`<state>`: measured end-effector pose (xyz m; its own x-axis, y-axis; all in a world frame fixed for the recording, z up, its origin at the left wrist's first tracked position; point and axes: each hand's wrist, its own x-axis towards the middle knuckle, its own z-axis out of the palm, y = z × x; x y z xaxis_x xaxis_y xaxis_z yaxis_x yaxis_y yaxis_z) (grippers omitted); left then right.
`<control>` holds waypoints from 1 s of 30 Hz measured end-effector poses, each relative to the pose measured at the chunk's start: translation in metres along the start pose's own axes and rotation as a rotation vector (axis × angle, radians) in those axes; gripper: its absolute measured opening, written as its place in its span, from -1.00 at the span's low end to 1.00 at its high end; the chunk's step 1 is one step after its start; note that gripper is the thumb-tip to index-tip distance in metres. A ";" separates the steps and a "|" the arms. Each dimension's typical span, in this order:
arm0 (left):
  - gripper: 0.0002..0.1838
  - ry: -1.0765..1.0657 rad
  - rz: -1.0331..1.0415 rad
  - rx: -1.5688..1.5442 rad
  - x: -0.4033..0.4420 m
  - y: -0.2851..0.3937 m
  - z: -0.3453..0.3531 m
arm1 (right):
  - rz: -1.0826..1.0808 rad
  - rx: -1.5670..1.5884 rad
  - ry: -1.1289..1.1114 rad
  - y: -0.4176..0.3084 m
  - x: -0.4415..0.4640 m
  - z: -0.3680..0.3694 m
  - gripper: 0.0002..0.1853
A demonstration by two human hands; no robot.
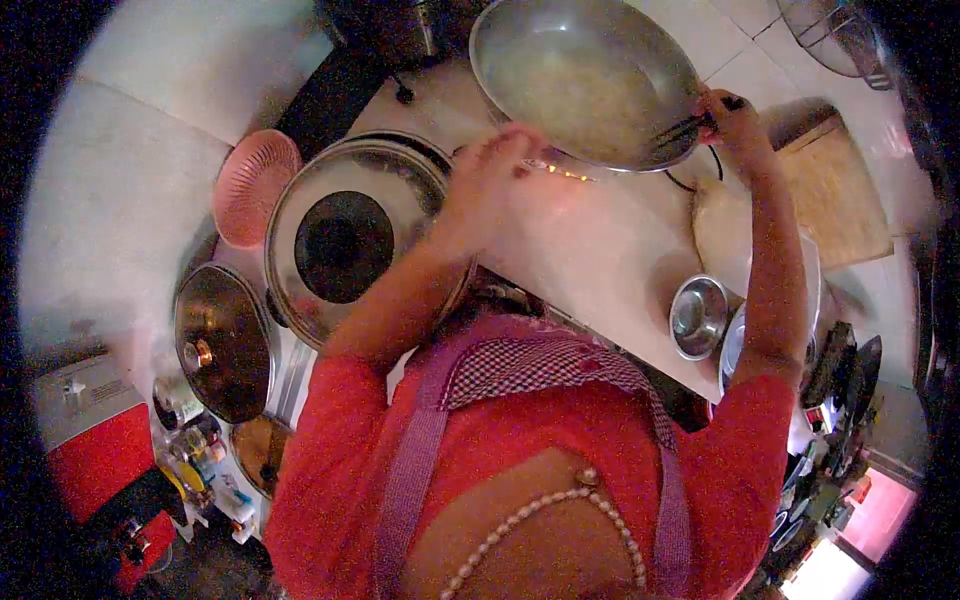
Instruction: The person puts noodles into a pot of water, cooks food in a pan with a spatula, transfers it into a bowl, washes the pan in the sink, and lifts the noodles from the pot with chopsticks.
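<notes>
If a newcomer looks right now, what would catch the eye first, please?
Probably the wide metal pan at top centre, with the right hand at its right edge. Next would come the round, black-centred lid at left, and the pink ribbed basket beside it.

Dim, grainy fisheye view, dark corners.

Pan [585, 80]: wide, silver-grey metal, shallow, sloping sides. Open side faces up toward camera. Pale yellowish, cloudy layer across inner base; can't tell if liquid or film. Bright glare spot on far inner wall. Dark streaks inside near right rim, unclear whether reflection. Held at right end. Far rim cropped by top edge of view. Can't tell if resting or lifted.

Orange lights [568, 173]: short row, lit, just below pan's near rim.
</notes>
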<state>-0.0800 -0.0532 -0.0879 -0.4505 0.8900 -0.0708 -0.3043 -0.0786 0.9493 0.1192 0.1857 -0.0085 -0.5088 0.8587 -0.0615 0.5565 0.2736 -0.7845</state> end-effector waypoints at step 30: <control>-0.55 0.272 -0.197 0.156 0.182 -0.010 -0.069 | -0.692 -0.380 -0.472 0.002 -0.011 0.060 -0.82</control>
<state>-0.2168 0.0788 -0.1316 -0.6091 0.7274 -0.3161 -0.2858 0.1706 0.9430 0.0868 0.1504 -0.0463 -0.9777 0.2069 0.0354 0.1635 0.8564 -0.4897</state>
